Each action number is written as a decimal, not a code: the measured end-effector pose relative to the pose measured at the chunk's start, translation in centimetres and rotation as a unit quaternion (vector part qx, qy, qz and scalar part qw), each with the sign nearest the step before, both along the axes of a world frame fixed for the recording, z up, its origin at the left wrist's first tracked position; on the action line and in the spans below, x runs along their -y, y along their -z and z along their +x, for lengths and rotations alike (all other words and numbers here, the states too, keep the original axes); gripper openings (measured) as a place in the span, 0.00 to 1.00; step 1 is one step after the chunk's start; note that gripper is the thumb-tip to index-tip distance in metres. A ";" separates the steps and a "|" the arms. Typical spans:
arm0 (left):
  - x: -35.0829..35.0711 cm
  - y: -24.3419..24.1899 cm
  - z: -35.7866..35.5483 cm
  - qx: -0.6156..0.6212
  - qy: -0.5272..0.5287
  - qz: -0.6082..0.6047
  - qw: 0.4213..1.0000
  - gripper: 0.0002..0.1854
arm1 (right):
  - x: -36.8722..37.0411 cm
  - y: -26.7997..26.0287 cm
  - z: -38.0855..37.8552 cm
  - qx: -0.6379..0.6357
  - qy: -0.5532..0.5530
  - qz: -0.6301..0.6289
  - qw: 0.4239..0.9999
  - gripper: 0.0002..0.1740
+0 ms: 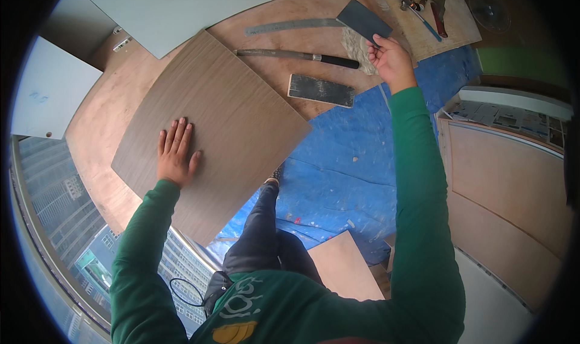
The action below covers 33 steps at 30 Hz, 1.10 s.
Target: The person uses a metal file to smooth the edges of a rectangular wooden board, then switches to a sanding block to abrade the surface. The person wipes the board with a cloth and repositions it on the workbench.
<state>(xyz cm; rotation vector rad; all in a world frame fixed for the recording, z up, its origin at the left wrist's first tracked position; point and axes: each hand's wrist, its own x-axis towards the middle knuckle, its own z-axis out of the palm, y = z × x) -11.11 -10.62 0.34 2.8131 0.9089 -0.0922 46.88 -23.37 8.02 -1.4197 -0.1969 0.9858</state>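
My left hand (176, 151) lies flat on a wood-grain panel (226, 113), palm down, thumb held away from the fingers. Off to the right, my right hand (390, 59) pinches the near corner of a dark grey rectangular sanding pad (364, 18); whether it is a sheet or a thin block I cannot tell. Below that hand a wooden sanding block (321, 90) with a worn black face rests on the plywood worktop (281, 79). A file with a black handle (337, 61) lies beyond it, its tip at the panel's edge. Behind the file is a steel ruler (290, 25).
A crumpled rag (358, 49) lies under the right hand. Hammers and other hand tools (421, 8) sit on a board at the far right. White panels (176, 8) stand at the far left. Blue sheeting (340, 176) covers the floor, and a window (63, 194) is at left.
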 end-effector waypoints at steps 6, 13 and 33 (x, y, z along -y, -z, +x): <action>-0.2 -0.2 0.3 -0.007 0.000 -0.017 1.000 0.42 | -7.3 5.3 9.8 0.382 0.013 -0.276 0.882 0.29; -0.3 0.6 0.2 0.000 0.005 -0.009 1.000 0.42 | -0.2 10.6 12.9 0.406 -0.132 -0.442 0.789 0.36; -0.1 0.7 0.2 -0.003 0.017 0.016 1.000 0.39 | 9.6 1.2 -28.2 0.523 -0.304 -0.127 0.786 0.18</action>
